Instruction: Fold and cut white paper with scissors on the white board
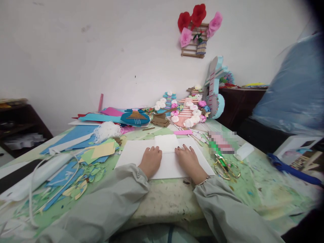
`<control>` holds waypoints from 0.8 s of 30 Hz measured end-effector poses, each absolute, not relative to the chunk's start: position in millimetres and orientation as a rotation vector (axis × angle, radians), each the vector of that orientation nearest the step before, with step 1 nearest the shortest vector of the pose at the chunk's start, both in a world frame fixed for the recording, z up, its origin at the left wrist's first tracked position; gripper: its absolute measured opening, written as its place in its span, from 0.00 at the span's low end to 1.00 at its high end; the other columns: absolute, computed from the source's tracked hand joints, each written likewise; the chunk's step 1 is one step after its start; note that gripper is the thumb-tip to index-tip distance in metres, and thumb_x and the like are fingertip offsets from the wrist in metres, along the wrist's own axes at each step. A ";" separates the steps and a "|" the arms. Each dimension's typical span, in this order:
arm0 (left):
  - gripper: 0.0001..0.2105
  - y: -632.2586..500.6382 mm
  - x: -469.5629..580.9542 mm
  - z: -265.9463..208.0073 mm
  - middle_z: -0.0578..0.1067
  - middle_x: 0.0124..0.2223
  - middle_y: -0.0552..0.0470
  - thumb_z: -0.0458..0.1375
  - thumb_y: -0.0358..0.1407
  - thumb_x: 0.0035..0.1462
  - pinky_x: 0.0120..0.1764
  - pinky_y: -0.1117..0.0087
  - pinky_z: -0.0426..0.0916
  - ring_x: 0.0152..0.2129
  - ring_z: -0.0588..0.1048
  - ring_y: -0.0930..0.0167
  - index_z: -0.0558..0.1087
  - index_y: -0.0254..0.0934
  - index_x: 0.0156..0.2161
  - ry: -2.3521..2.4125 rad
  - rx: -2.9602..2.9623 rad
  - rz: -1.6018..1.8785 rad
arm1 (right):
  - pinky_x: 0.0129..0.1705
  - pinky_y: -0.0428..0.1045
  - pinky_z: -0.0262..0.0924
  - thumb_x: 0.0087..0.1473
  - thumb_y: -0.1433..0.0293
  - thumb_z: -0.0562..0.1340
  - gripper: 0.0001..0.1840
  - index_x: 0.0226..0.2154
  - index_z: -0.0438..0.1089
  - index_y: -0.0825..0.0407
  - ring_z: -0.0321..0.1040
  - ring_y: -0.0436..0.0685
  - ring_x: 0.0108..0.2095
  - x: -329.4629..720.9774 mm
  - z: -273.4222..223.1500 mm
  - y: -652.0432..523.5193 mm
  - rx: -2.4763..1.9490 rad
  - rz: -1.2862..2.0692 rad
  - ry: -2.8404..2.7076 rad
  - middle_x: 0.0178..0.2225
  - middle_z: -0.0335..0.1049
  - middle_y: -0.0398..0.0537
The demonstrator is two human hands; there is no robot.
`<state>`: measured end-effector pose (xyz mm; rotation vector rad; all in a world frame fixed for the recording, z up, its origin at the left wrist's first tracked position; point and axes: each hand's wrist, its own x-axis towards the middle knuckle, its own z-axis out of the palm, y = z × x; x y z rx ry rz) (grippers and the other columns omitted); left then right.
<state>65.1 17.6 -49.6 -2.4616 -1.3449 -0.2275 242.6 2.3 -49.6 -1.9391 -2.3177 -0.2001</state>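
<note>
A green-patterned, paint-flecked worktop [167, 199] stands against a pale wall [76, 60] on which red and pink paper flowers [198, 15] hang from a small wooden frame. A dark shelf [17, 125] is at the left, a dark cabinet [243, 104] and a bulging blue plastic bag [291, 81] at the right. On the worktop's left lie blue card, green and yellow scraps and a tangle of white string [108, 131]; flower-trimmed crafts line the back, and gold-handled scissors [225, 163] rest at the right. In the middle, before the person, is a large white sheet [167, 171] with a smaller white piece [165, 143] over its far edge. The left hand [151, 162] lies palm down, loosely open, fingers bent and close together, fingertips at the smaller piece's left side. The right hand [188, 160], also loosely open, has its fingers slightly spread, touching the paper at the right side.
</note>
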 end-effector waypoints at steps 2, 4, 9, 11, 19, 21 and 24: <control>0.10 17.4 65.7 -49.7 0.71 0.38 0.40 0.47 0.25 0.55 0.42 0.58 0.59 0.39 0.68 0.60 0.71 0.31 0.37 -1.360 -2.457 -0.243 | 0.55 0.60 0.46 0.57 0.78 0.48 0.21 0.50 0.65 0.52 0.53 0.64 0.58 244.1 -47.7 2.4 -1.964 -0.205 -2.301 0.51 0.66 0.55; 0.09 17.3 65.6 -49.2 0.71 0.38 0.40 0.48 0.26 0.55 0.42 0.58 0.59 0.39 0.68 0.60 0.71 0.30 0.36 -1.421 -2.431 -0.268 | 0.51 0.56 0.51 0.55 0.80 0.49 0.20 0.46 0.67 0.54 0.59 0.62 0.53 245.3 -45.6 3.1 -1.990 -0.213 -2.295 0.47 0.69 0.56; 0.08 18.0 62.3 -46.2 0.71 0.37 0.41 0.50 0.30 0.54 0.41 0.59 0.61 0.39 0.67 0.60 0.71 0.31 0.36 -1.496 -2.406 -0.337 | 0.48 0.51 0.55 0.51 0.82 0.50 0.17 0.40 0.70 0.57 0.63 0.60 0.49 248.9 -45.5 7.4 -2.011 -0.204 -2.292 0.40 0.71 0.57; 0.08 19.2 61.4 -45.8 0.71 0.39 0.40 0.50 0.30 0.54 0.42 0.59 0.62 0.41 0.67 0.60 0.71 0.31 0.36 -1.496 -2.400 -0.373 | 0.50 0.52 0.54 0.51 0.82 0.50 0.18 0.40 0.70 0.57 0.59 0.60 0.54 249.1 -47.6 9.0 -1.976 -0.213 -2.284 0.43 0.71 0.58; 0.20 27.2 71.9 -59.8 0.65 0.57 0.38 0.44 0.30 0.60 0.57 0.63 0.55 0.56 0.61 0.64 0.61 0.25 0.56 -1.133 -2.706 -0.477 | 0.60 0.55 0.43 0.58 0.76 0.48 0.24 0.56 0.59 0.63 0.50 0.59 0.60 226.7 -62.3 10.1 -1.455 -0.287 -2.492 0.58 0.57 0.59; 0.20 26.7 73.8 -60.9 0.65 0.57 0.36 0.43 0.31 0.62 0.57 0.63 0.56 0.56 0.63 0.63 0.61 0.23 0.56 -1.210 -2.734 -0.414 | 0.59 0.56 0.45 0.58 0.76 0.47 0.23 0.56 0.59 0.62 0.53 0.60 0.59 221.9 -63.8 9.0 -1.455 -0.250 -2.525 0.57 0.59 0.59; 0.21 23.8 73.8 -59.1 0.65 0.58 0.37 0.42 0.32 0.62 0.56 0.63 0.57 0.56 0.63 0.63 0.60 0.24 0.57 -1.270 -2.745 -0.369 | 0.57 0.56 0.48 0.59 0.75 0.46 0.23 0.55 0.60 0.59 0.57 0.59 0.57 220.1 -60.9 6.8 -1.540 -0.212 -2.496 0.56 0.61 0.59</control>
